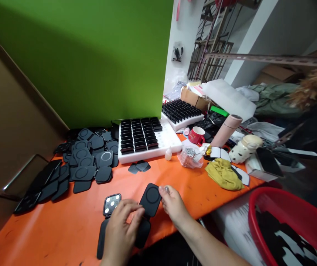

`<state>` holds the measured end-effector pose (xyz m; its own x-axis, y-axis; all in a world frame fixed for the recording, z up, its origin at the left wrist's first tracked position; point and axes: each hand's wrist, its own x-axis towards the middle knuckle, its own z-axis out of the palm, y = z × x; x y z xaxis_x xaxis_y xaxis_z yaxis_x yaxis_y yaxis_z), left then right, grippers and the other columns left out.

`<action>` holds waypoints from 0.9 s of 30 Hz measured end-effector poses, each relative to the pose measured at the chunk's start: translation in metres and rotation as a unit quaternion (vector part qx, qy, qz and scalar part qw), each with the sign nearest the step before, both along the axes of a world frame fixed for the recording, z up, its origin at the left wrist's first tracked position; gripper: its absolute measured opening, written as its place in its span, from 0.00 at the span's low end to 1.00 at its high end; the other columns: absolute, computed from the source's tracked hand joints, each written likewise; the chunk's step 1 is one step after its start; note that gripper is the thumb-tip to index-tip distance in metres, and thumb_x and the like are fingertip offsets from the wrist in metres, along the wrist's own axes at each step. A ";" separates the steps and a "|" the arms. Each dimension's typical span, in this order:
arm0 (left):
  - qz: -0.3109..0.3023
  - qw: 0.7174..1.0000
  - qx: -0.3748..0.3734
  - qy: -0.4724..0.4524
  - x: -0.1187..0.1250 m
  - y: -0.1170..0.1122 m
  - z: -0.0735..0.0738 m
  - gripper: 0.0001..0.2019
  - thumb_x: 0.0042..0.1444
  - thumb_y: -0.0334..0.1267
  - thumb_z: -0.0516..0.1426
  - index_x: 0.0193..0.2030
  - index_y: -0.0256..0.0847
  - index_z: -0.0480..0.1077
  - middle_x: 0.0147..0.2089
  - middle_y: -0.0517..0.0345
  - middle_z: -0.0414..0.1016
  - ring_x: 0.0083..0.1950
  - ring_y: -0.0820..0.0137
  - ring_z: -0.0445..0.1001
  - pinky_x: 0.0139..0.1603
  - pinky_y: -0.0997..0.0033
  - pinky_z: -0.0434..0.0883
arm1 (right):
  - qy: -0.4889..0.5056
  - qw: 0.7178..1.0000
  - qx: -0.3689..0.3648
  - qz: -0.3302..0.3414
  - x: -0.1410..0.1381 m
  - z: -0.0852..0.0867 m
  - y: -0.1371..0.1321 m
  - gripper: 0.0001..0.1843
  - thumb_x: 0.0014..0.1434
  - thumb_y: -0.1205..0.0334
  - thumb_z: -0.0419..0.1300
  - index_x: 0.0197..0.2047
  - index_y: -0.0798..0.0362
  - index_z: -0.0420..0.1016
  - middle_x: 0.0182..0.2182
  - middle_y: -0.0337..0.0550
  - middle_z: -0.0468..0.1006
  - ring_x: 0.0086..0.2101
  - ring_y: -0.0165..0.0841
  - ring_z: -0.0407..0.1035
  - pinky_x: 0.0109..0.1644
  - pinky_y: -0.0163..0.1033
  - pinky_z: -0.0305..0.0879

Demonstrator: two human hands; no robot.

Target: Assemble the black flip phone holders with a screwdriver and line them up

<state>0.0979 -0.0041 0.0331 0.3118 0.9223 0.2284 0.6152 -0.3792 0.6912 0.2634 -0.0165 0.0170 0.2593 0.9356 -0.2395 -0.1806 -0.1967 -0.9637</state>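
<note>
My left hand (121,229) rests with curled fingers on a black folding pad assembly (144,221) near the front edge of the orange table (64,229). Its upper black square with a raised ring (151,199) tilts up between my hands. My right hand (173,205) pinches a small silver round piece (166,189) at that square's right edge. A square part with several silver discs (111,204) lies just left of my left fingers.
A heap of black ringed squares (86,162) covers the table's left. White foam trays of black parts (144,138) stand behind. A red mug (196,136), clear bag (188,157), yellow cloth (223,174) and red basin (294,225) lie at the right.
</note>
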 end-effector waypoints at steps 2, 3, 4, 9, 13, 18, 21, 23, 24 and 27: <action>-0.034 0.999 -0.019 0.022 0.010 -0.007 -0.007 0.22 0.50 0.44 0.56 0.53 0.47 0.65 0.58 0.51 0.62 0.56 0.57 0.63 0.52 0.55 0.65 | 0.030 1.000 -0.005 0.007 -0.003 0.003 -0.002 0.22 0.54 0.42 0.52 0.24 0.51 0.50 0.16 0.27 0.50 0.16 0.21 0.43 0.18 0.29 0.42; -0.041 0.998 -0.033 0.016 0.015 -0.010 -0.010 0.28 0.48 0.41 0.57 0.58 0.47 0.59 0.61 0.51 0.57 0.60 0.55 0.58 0.55 0.52 0.61 | 0.047 0.999 -0.007 0.012 -0.004 0.003 -0.002 0.22 0.54 0.42 0.52 0.24 0.51 0.50 0.16 0.27 0.50 0.15 0.21 0.42 0.18 0.29 0.41; -0.039 0.998 -0.056 -0.009 0.018 -0.012 -0.012 0.31 0.48 0.39 0.56 0.60 0.47 0.55 0.63 0.51 0.54 0.62 0.55 0.55 0.58 0.51 0.57 | 0.063 0.998 -0.007 0.018 -0.005 0.004 -0.003 0.22 0.54 0.42 0.52 0.24 0.51 0.50 0.16 0.27 0.50 0.15 0.20 0.42 0.17 0.29 0.41; -0.002 0.836 -0.442 -0.324 0.013 -0.014 -0.001 0.25 0.52 0.40 0.51 0.59 0.38 0.59 0.53 0.45 0.68 0.49 0.58 0.70 0.44 0.59 0.70 | 0.072 0.996 0.030 0.053 0.003 0.014 -0.009 0.21 0.58 0.43 0.47 0.33 0.54 0.63 0.19 0.31 0.54 0.18 0.22 0.47 0.20 0.29 0.45; 0.048 0.645 -0.611 -0.456 0.006 -0.016 0.013 0.27 0.52 0.43 0.54 0.58 0.33 0.59 0.38 0.46 0.76 0.35 0.59 0.76 0.28 0.66 0.71 | -0.017 0.992 0.048 0.119 0.011 0.031 -0.017 0.20 0.60 0.46 0.45 0.37 0.54 0.66 0.24 0.35 0.61 0.24 0.25 0.56 0.29 0.31 0.56; 0.061 0.659 -0.596 -0.456 0.013 -0.020 0.015 0.25 0.51 0.42 0.56 0.55 0.33 0.62 0.35 0.48 0.76 0.31 0.64 0.75 0.27 0.70 0.70 | -0.177 0.972 0.090 0.127 0.011 0.044 -0.021 0.16 0.59 0.49 0.49 0.38 0.52 0.68 0.27 0.38 0.68 0.29 0.29 0.63 0.34 0.33 0.58; 0.008 0.706 -0.588 -0.393 0.013 -0.024 0.020 0.26 0.50 0.40 0.57 0.56 0.35 0.61 0.33 0.50 0.76 0.27 0.68 0.73 0.24 0.72 0.68 | -0.189 0.975 0.060 0.103 0.013 0.041 -0.017 0.16 0.54 0.50 0.56 0.39 0.53 0.69 0.27 0.38 0.69 0.28 0.29 0.63 0.32 0.33 0.58; -0.050 0.713 -0.603 -0.354 0.005 -0.024 0.024 0.29 0.48 0.41 0.58 0.58 0.37 0.59 0.30 0.52 0.76 0.27 0.67 0.73 0.27 0.70 0.69 | -0.182 0.974 0.045 0.130 0.017 0.038 -0.014 0.14 0.52 0.50 0.57 0.32 0.54 0.69 0.22 0.35 0.64 0.24 0.27 0.59 0.27 0.32 0.54; -0.070 0.714 -0.602 -0.350 -0.001 -0.024 0.025 0.30 0.48 0.44 0.58 0.58 0.38 0.58 0.31 0.51 0.76 0.29 0.65 0.74 0.31 0.67 0.70 | -0.174 0.974 0.046 0.140 0.019 0.037 -0.013 0.15 0.53 0.50 0.57 0.28 0.55 0.68 0.20 0.34 0.61 0.22 0.25 0.55 0.25 0.32 0.52; -0.051 0.800 -0.484 -0.350 -0.023 -0.022 0.023 0.30 0.52 0.60 0.45 0.55 0.43 0.63 0.39 0.47 0.76 0.39 0.57 0.75 0.41 0.55 0.71 | -0.070 0.990 0.025 0.117 0.021 0.033 -0.013 0.19 0.54 0.47 0.55 0.25 0.54 0.59 0.17 0.30 0.54 0.19 0.22 0.47 0.21 0.30 0.46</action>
